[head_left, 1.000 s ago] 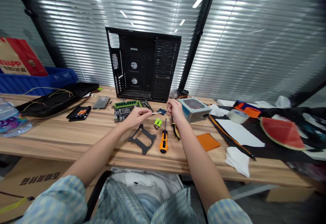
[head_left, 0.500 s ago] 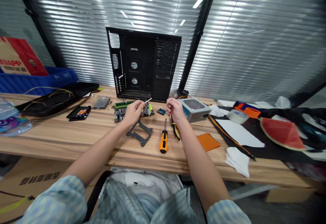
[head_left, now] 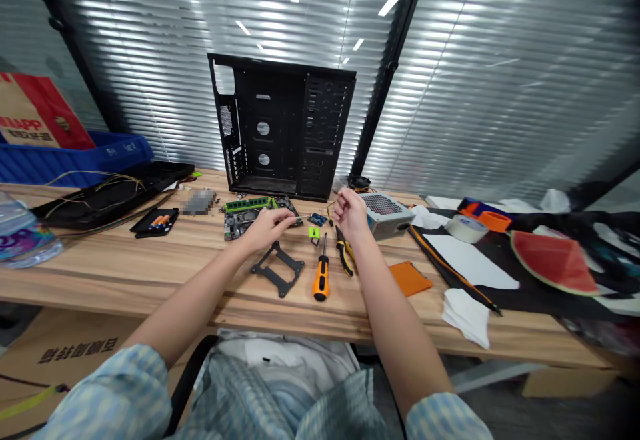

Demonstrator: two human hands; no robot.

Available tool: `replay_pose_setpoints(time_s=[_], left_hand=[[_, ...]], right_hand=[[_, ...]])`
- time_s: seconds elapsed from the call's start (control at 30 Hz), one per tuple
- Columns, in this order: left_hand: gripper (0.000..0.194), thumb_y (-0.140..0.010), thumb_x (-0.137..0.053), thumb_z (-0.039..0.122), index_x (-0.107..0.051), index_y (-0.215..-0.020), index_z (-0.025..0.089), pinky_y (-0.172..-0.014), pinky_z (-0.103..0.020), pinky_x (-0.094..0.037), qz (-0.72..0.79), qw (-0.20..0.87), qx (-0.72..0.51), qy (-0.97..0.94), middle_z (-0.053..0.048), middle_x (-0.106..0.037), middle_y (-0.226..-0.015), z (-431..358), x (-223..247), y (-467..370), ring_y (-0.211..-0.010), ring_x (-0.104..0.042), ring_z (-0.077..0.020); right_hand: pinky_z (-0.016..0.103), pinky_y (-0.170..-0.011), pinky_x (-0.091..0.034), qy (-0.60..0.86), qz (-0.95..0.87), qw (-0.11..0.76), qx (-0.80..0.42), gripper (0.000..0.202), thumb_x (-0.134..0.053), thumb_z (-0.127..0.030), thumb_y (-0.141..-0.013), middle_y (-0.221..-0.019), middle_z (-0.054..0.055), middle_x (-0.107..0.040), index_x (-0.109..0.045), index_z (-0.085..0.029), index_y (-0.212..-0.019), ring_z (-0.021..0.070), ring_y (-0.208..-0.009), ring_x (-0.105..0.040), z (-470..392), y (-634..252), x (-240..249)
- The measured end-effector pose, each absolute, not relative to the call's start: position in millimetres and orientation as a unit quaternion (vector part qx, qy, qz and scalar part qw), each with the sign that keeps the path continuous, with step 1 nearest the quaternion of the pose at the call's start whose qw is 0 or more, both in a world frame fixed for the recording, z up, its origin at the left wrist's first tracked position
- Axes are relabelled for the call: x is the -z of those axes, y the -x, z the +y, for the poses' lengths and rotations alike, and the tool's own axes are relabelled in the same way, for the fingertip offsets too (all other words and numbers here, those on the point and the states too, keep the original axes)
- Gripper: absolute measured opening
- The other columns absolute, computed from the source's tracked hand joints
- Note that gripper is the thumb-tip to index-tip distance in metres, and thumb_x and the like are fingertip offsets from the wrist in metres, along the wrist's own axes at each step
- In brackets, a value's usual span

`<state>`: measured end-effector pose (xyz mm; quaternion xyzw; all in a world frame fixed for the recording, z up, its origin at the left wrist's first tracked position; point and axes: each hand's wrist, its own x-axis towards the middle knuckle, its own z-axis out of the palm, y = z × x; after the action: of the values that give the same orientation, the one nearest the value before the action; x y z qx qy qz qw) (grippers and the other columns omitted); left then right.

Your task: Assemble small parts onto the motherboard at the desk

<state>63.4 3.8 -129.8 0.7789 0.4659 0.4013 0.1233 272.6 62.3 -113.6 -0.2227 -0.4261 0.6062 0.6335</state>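
My left hand (head_left: 270,227) pinches a thin pale stick (head_left: 303,217) just in front of the green-and-grey circuit board (head_left: 243,217). My right hand (head_left: 349,212) is closed beside the grey power supply (head_left: 387,212); what its fingers hold, if anything, is too small to name. Between the hands lie a small blue board (head_left: 318,219) and a bright green piece (head_left: 314,232). A black bracket (head_left: 278,269) rests below my left hand. The orange screwdriver (head_left: 321,279) and the black-and-yellow pliers (head_left: 344,257) lie nearer my right forearm.
An open black computer case (head_left: 283,127) stands at the back. Left are a black tray (head_left: 155,222) with batteries, a blue bin (head_left: 75,160) and a bottle (head_left: 25,233). Right are an orange plate (head_left: 409,279), white tape (head_left: 466,228) and a watermelon slice (head_left: 553,261).
My left hand has moved right and down with the thin stick. My right hand has shifted slightly right and up. The bright green piece now lies between them, and the bracket has shifted slightly.
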Motion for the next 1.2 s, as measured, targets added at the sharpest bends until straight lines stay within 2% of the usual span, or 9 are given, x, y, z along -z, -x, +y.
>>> replay_pose_setpoints(time_s=[0.2, 0.33, 0.43, 0.53, 0.67, 0.77, 0.97, 1.13, 1.2], left_hand=[[0.032, -0.091, -0.046, 0.043, -0.062, -0.083, 0.016, -0.057, -0.022, -0.035, 0.490, 0.117, -0.492, -0.710, 0.002, -0.055, -0.065, 11, 135, -62, -0.060, -0.047, -0.0113], [0.029, -0.090, -0.048, 0.044, -0.056, -0.082, 0.017, -0.051, -0.021, -0.033, 0.460, 0.200, -0.549, -0.668, 0.006, -0.044, -0.056, 11, 135, -64, -0.049, -0.039, -0.0090], [0.029, -0.088, -0.050, 0.046, -0.054, -0.083, 0.018, -0.046, -0.021, -0.029, 0.427, 0.275, -0.543, -0.669, 0.008, -0.038, -0.052, 7, 132, -67, -0.044, -0.034, -0.0078], [0.031, -0.087, -0.053, 0.046, -0.057, -0.082, 0.016, -0.046, -0.022, -0.029, 0.417, 0.280, -0.504, -0.702, 0.006, -0.040, -0.053, 2, 129, -68, -0.045, -0.036, -0.0080], [0.032, -0.087, -0.052, 0.043, -0.064, -0.080, 0.014, -0.057, -0.023, -0.035, 0.427, 0.195, -0.433, -0.769, 0.001, -0.056, -0.065, 1, 129, -66, -0.058, -0.046, -0.0105], [0.033, -0.089, -0.049, 0.042, -0.067, -0.081, 0.015, -0.060, -0.023, -0.036, 0.453, 0.148, -0.403, -0.781, 0.000, -0.059, -0.067, 3, 130, -64, -0.062, -0.049, -0.0120], [0.032, -0.090, -0.047, 0.042, -0.062, -0.081, 0.016, -0.058, -0.023, -0.035, 0.484, 0.116, -0.469, -0.730, 0.001, -0.055, -0.065, 9, 134, -62, -0.061, -0.047, -0.0116], [0.031, -0.090, -0.048, 0.045, -0.057, -0.082, 0.017, -0.049, -0.021, -0.030, 0.454, 0.210, -0.523, -0.690, 0.006, -0.042, -0.056, 8, 135, -66, -0.049, -0.037, -0.0085], [0.031, -0.089, -0.049, 0.046, -0.057, -0.083, 0.016, -0.047, -0.021, -0.028, 0.437, 0.242, -0.518, -0.694, 0.006, -0.041, -0.055, 6, 134, -67, -0.048, -0.035, -0.0079]], right_hand=[[0.018, -0.036, -0.026, 0.207, -0.455, 0.592, -0.632, 0.024, -0.067, -0.033, -0.067, -0.056, -0.008, -0.032, -0.046, -0.021, -0.067, 0.0055, -0.042, -0.033, 59, -274, 112], [0.018, -0.035, -0.021, 0.253, -0.406, 0.596, -0.645, 0.022, -0.063, -0.031, -0.067, -0.053, -0.010, -0.029, -0.044, -0.021, -0.067, 0.0049, -0.039, -0.027, 67, -273, 116], [0.019, -0.034, -0.019, 0.280, -0.358, 0.602, -0.657, 0.018, -0.060, -0.028, -0.067, -0.052, -0.011, -0.028, -0.044, -0.020, -0.068, 0.0046, -0.038, -0.022, 72, -274, 118], [0.019, -0.035, -0.019, 0.290, -0.330, 0.615, -0.655, 0.017, -0.060, -0.027, -0.067, -0.051, -0.011, -0.029, -0.044, -0.020, -0.069, 0.0049, -0.039, -0.022, 74, -276, 117], [0.019, -0.036, -0.021, 0.266, -0.342, 0.633, -0.641, 0.023, -0.063, -0.030, -0.067, -0.054, -0.011, -0.030, -0.041, -0.021, -0.069, 0.0050, -0.040, -0.024, 70, -279, 112], [0.019, -0.037, -0.023, 0.227, -0.368, 0.637, -0.639, 0.025, -0.064, -0.031, -0.066, -0.056, -0.010, -0.029, -0.042, -0.021, -0.069, 0.0049, -0.041, -0.024, 64, -280, 108], [0.020, -0.039, -0.026, 0.199, -0.414, 0.618, -0.638, 0.024, -0.063, -0.033, -0.068, -0.058, -0.008, -0.028, -0.041, -0.022, -0.068, 0.0062, -0.043, -0.027, 57, -280, 105], [0.019, -0.037, -0.023, 0.226, -0.355, 0.642, -0.641, 0.021, -0.058, -0.030, -0.070, -0.056, -0.009, -0.025, -0.038, -0.022, -0.069, 0.0058, -0.040, -0.023, 62, -280, 107], [0.019, -0.037, -0.022, 0.242, -0.329, 0.646, -0.645, 0.019, -0.057, -0.029, -0.071, -0.056, -0.010, -0.025, -0.040, -0.022, -0.071, 0.0055, -0.039, -0.022, 64, -279, 107]])
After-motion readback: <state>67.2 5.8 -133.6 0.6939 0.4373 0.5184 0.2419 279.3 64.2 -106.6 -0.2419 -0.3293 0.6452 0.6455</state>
